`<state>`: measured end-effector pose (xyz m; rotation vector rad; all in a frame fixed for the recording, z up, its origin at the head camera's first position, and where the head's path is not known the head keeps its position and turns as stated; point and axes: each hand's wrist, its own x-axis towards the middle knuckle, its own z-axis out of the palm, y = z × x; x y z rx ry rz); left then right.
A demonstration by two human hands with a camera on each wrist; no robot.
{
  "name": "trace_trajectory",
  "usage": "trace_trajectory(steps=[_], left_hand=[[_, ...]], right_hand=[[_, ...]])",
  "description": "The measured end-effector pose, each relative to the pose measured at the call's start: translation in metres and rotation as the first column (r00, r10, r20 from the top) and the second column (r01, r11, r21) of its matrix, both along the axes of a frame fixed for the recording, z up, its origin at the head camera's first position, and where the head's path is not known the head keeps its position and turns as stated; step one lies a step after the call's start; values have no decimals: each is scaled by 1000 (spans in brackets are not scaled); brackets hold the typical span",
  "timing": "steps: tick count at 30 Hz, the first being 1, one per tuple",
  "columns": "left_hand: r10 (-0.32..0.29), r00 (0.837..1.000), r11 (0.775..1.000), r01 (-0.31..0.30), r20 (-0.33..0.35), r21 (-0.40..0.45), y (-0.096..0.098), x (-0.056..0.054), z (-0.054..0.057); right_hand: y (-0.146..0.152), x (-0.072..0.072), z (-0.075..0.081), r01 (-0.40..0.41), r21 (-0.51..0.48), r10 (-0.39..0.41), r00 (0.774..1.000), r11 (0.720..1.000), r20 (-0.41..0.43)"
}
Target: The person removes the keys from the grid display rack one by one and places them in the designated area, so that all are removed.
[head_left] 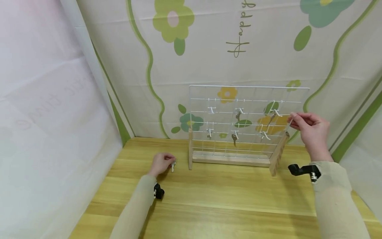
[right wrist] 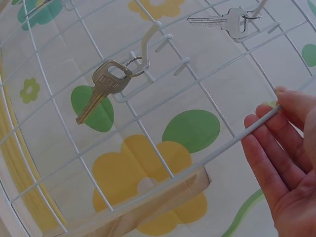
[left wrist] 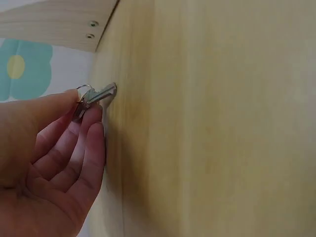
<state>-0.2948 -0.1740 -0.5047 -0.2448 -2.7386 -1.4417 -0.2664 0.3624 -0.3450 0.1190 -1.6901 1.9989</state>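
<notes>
In the head view my left hand (head_left: 161, 163) is low over the table, left of the rack. Its thumb and fingertips pinch a small silver key (left wrist: 102, 94) by the ring end, blade pointing away from the palm. At the other side, my right hand (head_left: 315, 134) grips the right edge of a white wire grid rack (head_left: 249, 86) between thumb and fingers. Several white hooks hang on the grid. A brass-coloured key (right wrist: 109, 79) and a silver key (right wrist: 232, 22) dangle by rings from hooks near the right hand.
Wooden feet and a crossbar (head_left: 231, 160) hold the rack upright on the wood-grain table (head_left: 215, 196). A flower-printed cloth (head_left: 206, 59) hangs behind it, and a white cloth (head_left: 50, 116) closes the left side. Each wrist wears a black camera mount.
</notes>
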Motion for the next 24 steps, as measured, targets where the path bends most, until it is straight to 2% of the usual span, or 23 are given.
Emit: trace_trajectory(steps=[5, 9, 18, 24], left_hand=[[-29, 999, 998, 30, 23, -55, -3, -12, -2], [-18, 999, 998, 19, 28, -63, -5, -17, -1], [-16, 1000, 992, 16, -4, -128, -1, -16, -5], [-30, 1000, 993, 30, 5, -114, 2, -15, -8]], right_hand=[[0, -2, 1, 8, 2, -8, 1000, 1000, 3], [0, -5, 1, 18, 0, -18, 1000, 1000, -10], [0, -4, 0, 13, 3, -13, 1000, 1000, 6], [1, -4, 0, 5, -3, -5, 1000, 1000, 13]])
